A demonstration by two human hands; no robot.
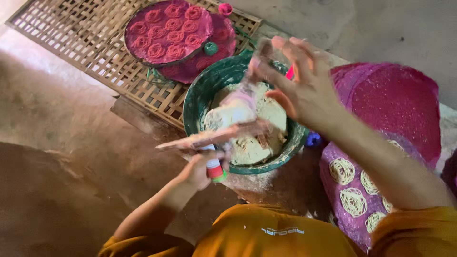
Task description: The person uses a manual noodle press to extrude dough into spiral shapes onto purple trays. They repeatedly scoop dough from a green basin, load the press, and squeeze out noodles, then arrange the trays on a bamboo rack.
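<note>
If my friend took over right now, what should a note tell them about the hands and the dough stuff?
Left hand: gripped on a press tool with a flat wooden handle, at the near rim of the bowl.
Right hand: open, fingers spread, holding nothing, above the bowl; blurred.
Bowl: green, holds pale dough.
Done: coils lie on the round pink mats on the bamboo rack, and some on the purple mat at right.
Left: plenty of dough in the bowl; the purple mat has bare room.
</note>
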